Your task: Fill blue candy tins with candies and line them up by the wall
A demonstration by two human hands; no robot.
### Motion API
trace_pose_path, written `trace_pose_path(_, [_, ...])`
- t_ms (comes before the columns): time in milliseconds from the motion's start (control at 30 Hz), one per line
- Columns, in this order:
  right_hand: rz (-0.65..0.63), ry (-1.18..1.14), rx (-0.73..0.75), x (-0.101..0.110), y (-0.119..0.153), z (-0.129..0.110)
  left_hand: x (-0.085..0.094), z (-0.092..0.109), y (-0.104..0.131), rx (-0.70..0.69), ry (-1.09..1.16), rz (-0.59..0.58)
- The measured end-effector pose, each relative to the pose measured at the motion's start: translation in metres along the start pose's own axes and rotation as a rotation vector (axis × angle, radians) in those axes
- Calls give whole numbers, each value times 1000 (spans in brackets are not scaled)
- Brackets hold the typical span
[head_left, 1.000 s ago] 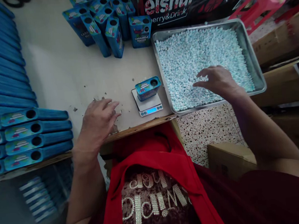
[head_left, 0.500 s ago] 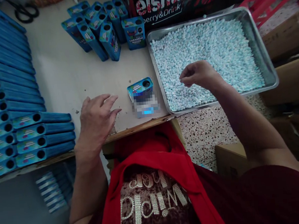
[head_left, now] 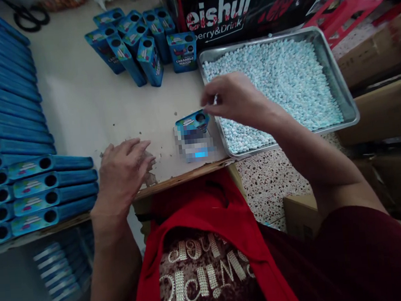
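Note:
My right hand [head_left: 236, 98] hovers over the left rim of a metal tray [head_left: 351, 109] full of small pale blue and white candies [head_left: 285, 77]. Its fingers are pinched together and blurred; a whitish spot shows between them, and I cannot tell what they hold. Just below and left of those fingertips stands a small blue candy box [head_left: 191, 121] with a round dark hole in its top. A pixelated patch hides its lower front. Over the table's front edge rests my left hand [head_left: 123, 169], empty, with its fingers loosely spread.
Rows of blue boxes [head_left: 15, 120] line the left side of the table [head_left: 77, 109]. Several similar boxes [head_left: 142, 48] stand upright at the back. Behind the tray is a black carton [head_left: 224, 17] holding more blue items. Scissors [head_left: 30, 15] lie at the far left.
My right hand has moved left from above the candies toward the blue box. My left hand has shifted slightly left and down in the picture. The camera view has also tilted a little.

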State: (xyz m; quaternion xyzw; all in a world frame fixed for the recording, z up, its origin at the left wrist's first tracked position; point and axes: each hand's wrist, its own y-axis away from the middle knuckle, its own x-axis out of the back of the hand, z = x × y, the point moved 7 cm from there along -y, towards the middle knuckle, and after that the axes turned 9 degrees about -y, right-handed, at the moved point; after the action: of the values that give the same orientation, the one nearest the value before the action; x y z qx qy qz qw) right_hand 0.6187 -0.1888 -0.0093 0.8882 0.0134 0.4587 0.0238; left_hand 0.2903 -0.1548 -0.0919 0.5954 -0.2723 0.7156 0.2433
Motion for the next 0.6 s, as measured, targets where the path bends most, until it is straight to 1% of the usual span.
trace_pose_path(67, [40, 60, -73, 2, 11, 38, -2, -3, 4, 9, 14, -5])
trace_pose_path(100, [15, 94, -103, -2, 19, 57, -4, -4, 5, 6, 19, -7])
trace_pose_path(133, [-48, 123, -113, -10, 27, 73, -6, -3, 5, 0, 23, -7])
trace_pose_path(167, [-109, 151, -109, -19, 36, 85, -7, -2, 4, -7, 29, -4])
trace_pose_path(233, [-173, 210, -110, -33, 53, 103, -10, 0, 1, -15, 45, 5])
trace_pose_path(300, [-177, 254, -146, -37, 65, 114, -11, 3, -4, -22, 57, 1])
trace_pose_path(367, [-139, 220, -206, -32, 72, 123, -12, 7, -9, -50, 47, -26])
trace_pose_path(433, [-45, 53, -291, -19, 75, 132, -13, 12, -11, -87, 25, -53])
trace_pose_path(500, [44, -189, -398, -5, 76, 139, -13, 13, -12, -105, 3, -48])
trace_pose_path(567, [68, -376, -465, 4, 73, 137, -12, 12, -11, -98, -14, -27])
trace_pose_path(600, [62, -428, -464, 7, 69, 129, -12, 10, -10, -89, -18, -23])
